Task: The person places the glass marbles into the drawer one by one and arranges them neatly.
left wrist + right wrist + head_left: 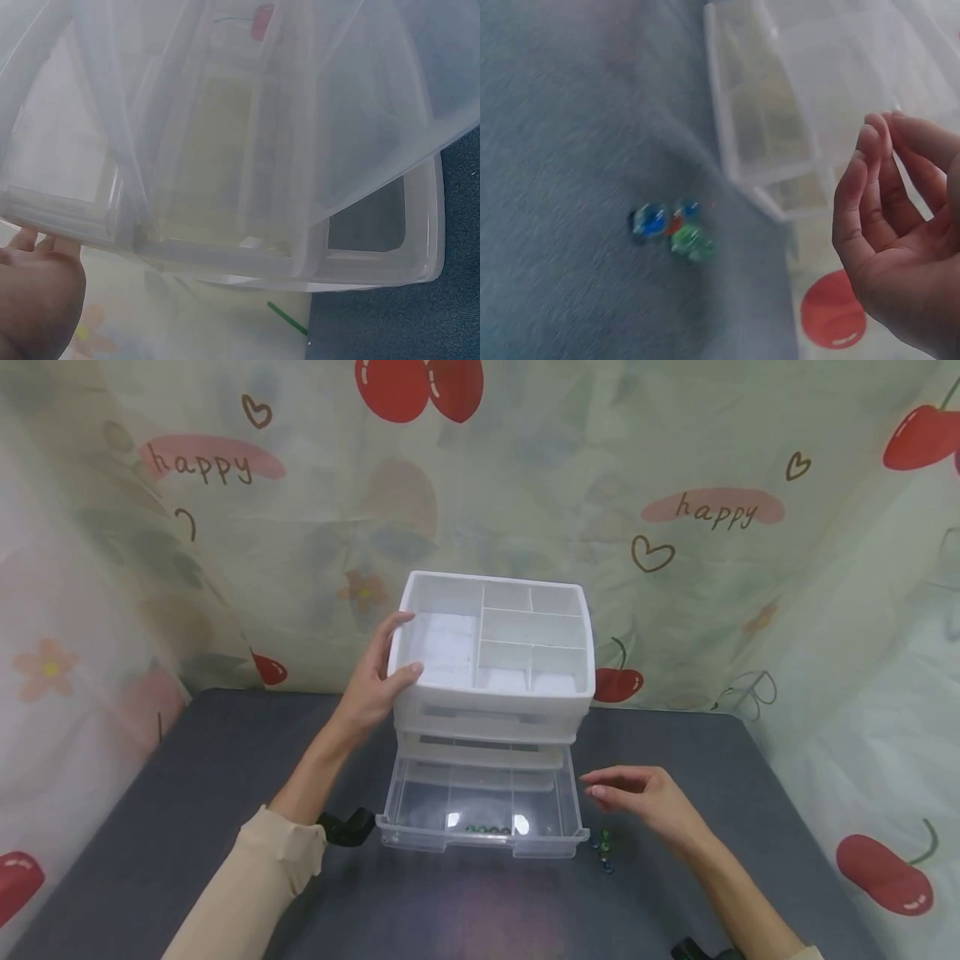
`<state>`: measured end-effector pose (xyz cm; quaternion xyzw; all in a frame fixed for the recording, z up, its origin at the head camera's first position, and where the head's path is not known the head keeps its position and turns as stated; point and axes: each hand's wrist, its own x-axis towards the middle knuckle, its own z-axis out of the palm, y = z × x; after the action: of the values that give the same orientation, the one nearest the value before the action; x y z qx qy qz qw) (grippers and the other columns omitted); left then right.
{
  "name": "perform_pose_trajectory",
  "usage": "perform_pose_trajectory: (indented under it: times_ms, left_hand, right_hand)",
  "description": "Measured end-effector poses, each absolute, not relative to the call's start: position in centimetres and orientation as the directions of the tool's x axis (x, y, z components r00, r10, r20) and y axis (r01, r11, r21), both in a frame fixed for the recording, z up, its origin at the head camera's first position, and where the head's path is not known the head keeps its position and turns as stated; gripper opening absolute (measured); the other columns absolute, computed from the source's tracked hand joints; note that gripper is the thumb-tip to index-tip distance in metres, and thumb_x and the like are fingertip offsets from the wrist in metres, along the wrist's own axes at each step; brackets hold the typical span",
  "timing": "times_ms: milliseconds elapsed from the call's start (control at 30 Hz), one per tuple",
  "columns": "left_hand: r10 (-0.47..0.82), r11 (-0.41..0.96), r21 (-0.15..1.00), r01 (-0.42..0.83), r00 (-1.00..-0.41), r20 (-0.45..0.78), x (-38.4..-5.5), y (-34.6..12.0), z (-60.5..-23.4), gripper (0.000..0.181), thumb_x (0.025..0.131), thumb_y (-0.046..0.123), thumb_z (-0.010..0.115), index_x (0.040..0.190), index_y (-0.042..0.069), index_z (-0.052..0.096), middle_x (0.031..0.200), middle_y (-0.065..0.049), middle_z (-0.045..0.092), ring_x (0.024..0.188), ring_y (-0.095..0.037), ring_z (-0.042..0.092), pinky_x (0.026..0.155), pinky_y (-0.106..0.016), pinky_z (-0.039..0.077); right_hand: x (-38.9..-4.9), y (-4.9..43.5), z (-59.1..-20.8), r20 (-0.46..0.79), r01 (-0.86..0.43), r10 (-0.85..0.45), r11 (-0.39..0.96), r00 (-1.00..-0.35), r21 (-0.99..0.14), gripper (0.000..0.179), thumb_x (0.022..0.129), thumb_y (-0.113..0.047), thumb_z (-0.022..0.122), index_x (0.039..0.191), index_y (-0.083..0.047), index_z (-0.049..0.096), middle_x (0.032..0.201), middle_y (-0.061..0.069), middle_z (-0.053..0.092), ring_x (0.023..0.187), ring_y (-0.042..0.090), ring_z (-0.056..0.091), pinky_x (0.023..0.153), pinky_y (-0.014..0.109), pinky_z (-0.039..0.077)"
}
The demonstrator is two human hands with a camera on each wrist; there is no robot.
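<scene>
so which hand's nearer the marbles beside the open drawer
The right hand, up and right of the marbles in the head view; the left hand is farther off, gripping the left side of the organizer.

Near my right hand (649,797), the marbles (676,230) were blurred, too small to count; my left hand (41,296) was cut off by the left-wrist view's edge.

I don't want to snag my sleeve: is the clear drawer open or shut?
Open: the clear drawer juts forward below the white compartmented top, its inside visible; green marbles show near its front.
</scene>
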<state>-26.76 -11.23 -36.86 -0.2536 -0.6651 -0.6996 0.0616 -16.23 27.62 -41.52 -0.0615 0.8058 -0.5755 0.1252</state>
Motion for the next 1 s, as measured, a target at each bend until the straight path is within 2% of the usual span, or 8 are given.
perform_pose_trajectory:
  times_ms: [133, 367, 700, 1000]
  left_hand:
    - [0.252, -0.113, 0.9, 0.422, -0.864, 0.437, -26.7, -11.3, -36.9, 0.062, 0.096, -0.001, 0.055, 0.151, 0.014, 0.031, 0.154, -0.02, 0.031, 0.124, -0.029, 0.042, 0.09, -0.03, 0.044]
    - [0.256, -0.131, 0.896, 0.425, -0.858, 0.445, -26.8, -11.3, -37.0, 0.062, 0.096, -0.001, 0.056, 0.151, 0.014, 0.031, 0.154, -0.02, 0.032, 0.122, -0.027, 0.044, 0.088, -0.03, 0.045]
    - [0.259, -0.135, 0.897, 0.421, -0.859, 0.442, -26.8, -11.3, -37.1, 0.062, 0.096, 0.0, 0.056, 0.151, 0.016, 0.031, 0.154, -0.019, 0.032, 0.12, -0.025, 0.045, 0.087, -0.03, 0.046]
    - [0.255, -0.137, 0.899, 0.415, -0.862, 0.437, -26.8, -11.1, -37.1, 0.062, 0.096, 0.0, 0.055, 0.151, 0.016, 0.031, 0.157, -0.017, 0.028, 0.125, -0.025, 0.041, 0.091, -0.032, 0.043]
  right_hand:
    - [-16.2, 28.3, -42.5, -0.112, 0.029, -0.226, 0.341, -0.968, -0.94, 0.041, 0.091, -0.025, 0.073, 0.12, 0.004, 0.067, 0.114, 0.02, 0.069, 0.098, 0.028, 0.068, 0.082, 0.031, 0.054]
    - [-15.7, 29.2, -44.1, -0.124, 0.05, -0.194, 0.345, -0.973, -0.937, 0.04, 0.089, -0.023, 0.075, 0.118, 0.005, 0.069, 0.107, 0.019, 0.072, 0.086, 0.014, 0.068, 0.077, 0.032, 0.055]
    - [-15.1, 30.3, -45.7, -0.165, 0.074, -0.209, 0.385, -0.964, -0.92, 0.041, 0.091, -0.022, 0.073, 0.119, 0.006, 0.067, 0.109, 0.022, 0.07, 0.087, 0.019, 0.068, 0.075, 0.035, 0.056]
    - [-14.8, 31.2, -47.5, -0.178, 0.093, -0.203, 0.369, -0.963, -0.925, 0.038, 0.09, -0.018, 0.074, 0.118, 0.008, 0.067, 0.109, 0.022, 0.07, 0.086, 0.015, 0.068, 0.074, 0.033, 0.056]
